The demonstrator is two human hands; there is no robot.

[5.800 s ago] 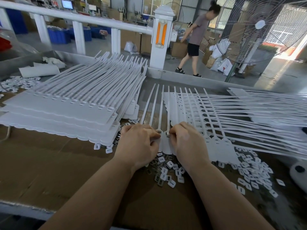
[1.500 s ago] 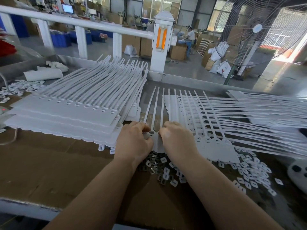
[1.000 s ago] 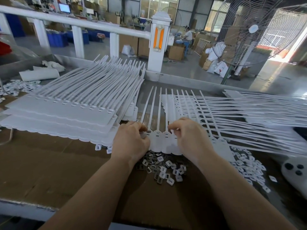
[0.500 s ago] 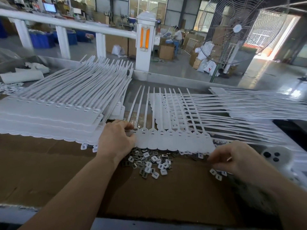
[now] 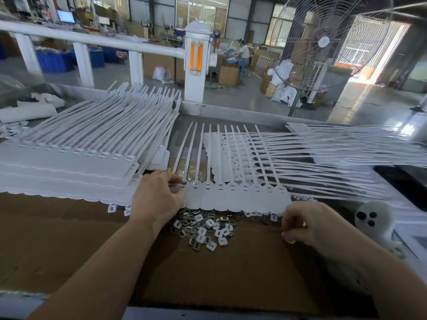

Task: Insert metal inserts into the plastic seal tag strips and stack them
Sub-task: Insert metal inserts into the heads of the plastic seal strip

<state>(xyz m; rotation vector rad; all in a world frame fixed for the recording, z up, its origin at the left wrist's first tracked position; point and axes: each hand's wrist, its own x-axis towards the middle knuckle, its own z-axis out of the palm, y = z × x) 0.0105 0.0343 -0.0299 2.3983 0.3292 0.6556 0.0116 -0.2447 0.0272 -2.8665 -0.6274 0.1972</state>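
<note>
a sheet of brown cardboard (image 5: 69,245) is covering the near part of the table, and its front edge is running along the bottom of the view, under both forearms. a wide bare stretch of cardboard is lying between that edge and the work. at the far side a grey metal lip is closing the table, with a white railing (image 5: 92,40) and a white post (image 5: 196,65) standing behind it, and a large floor fan (image 5: 323,42) beyond on the right.

the strip of seal tags (image 5: 238,199) is lying flat in the middle, its joined rounded heads facing the person and its thin tails pointing away. a tall stack of finished strips (image 5: 69,167) is sitting to the left, just beside it, and more loose strips (image 5: 346,153) are fanning out to the right, their tails crossing under the middle strip's tails. a pile of metal inserts (image 5: 203,229) is lying on the cardboard, touching the near edge of the heads.

the left hand (image 5: 157,199) is resting on the leftmost end of the strip, fingers curled and pinching the end head. the right hand (image 5: 305,222) is hovering just beside the strip's right end, fingers curled narrow and pinching a small white piece at the fingertips (image 5: 288,239).
</note>
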